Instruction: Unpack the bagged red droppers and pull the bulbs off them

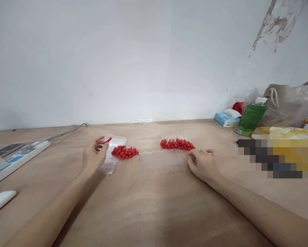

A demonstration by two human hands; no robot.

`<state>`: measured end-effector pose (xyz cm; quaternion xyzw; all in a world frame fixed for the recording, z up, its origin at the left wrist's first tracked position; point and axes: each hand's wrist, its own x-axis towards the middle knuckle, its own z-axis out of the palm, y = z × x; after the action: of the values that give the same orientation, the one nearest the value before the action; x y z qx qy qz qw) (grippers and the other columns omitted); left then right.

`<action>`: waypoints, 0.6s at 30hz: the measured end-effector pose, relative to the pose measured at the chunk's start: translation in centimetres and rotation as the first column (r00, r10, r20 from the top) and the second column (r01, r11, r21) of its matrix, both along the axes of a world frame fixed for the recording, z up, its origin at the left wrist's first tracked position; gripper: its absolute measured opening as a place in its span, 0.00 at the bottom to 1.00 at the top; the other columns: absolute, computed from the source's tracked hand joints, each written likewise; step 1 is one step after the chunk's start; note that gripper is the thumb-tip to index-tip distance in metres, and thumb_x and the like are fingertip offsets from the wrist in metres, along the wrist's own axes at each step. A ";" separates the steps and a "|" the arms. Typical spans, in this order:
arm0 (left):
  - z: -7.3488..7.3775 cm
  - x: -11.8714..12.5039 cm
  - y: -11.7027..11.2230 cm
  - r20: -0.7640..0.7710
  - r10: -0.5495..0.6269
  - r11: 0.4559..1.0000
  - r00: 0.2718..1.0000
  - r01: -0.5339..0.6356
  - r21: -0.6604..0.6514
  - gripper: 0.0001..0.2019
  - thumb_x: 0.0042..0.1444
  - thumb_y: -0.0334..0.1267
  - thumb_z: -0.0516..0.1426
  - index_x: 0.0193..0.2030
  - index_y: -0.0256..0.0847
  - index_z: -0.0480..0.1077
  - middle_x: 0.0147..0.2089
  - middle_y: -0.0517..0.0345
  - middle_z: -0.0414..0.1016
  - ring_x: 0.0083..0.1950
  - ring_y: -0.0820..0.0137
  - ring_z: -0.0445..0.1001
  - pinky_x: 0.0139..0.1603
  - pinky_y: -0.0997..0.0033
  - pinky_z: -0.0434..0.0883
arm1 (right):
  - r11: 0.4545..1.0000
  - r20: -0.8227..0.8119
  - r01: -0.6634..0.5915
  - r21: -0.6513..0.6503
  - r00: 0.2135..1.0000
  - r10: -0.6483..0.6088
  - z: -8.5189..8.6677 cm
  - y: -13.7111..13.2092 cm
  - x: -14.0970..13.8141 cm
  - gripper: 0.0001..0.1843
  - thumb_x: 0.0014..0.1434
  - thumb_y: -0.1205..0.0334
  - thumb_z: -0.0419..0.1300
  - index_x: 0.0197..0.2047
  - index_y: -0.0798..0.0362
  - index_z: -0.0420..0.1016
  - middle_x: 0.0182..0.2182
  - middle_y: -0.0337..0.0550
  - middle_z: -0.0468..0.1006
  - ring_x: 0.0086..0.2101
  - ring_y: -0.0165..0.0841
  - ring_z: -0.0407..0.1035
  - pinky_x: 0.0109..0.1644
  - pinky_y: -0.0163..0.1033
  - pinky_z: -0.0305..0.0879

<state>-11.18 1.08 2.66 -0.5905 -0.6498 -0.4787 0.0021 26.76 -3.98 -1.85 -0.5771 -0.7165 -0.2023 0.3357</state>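
Between thumb and fingers, my left hand point(94, 154) pinches a red rubber dropper bulb point(108, 140) above a clear plastic bag point(117, 140). A pile of red rubber bulbs point(125, 153) lies by the bag's right side. To the right of that, thin clear glass tubes point(161, 162) lie side by side in a row. Behind them is a row of droppers point(177, 144), their red bulbs toward me and their clear tubes pointing at the wall. At the right end of the loose tubes, my right hand point(205, 164) is closed on a slim glass tube point(186, 153).
A white power strip point(22, 161) with a grey cable lies at the left, near a white rounded object point(1, 202). On the right stand a green bottle point(251, 116), a blue tissue pack point(226, 119) and plastic bags point(285, 106). A wall closes off the table's back.
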 end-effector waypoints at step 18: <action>-0.3 -0.7 1.4 -0.180 -0.006 0.966 0.984 -0.040 -0.254 0.14 0.57 0.43 0.45 0.44 0.44 0.67 0.38 0.56 0.77 0.45 0.60 0.72 0.43 0.62 0.64 | 0.980 -0.038 -0.175 -0.091 0.984 0.172 0.2 -0.4 -0.1 0.11 0.57 0.60 0.51 0.30 0.49 0.74 0.26 0.37 0.77 0.33 0.32 0.67 0.54 0.50 0.39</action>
<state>-11.84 2.46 2.37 -0.6210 -0.7084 -0.3353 -0.0115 26.63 -4.35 -1.66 -0.5304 -0.7677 -0.1296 0.3356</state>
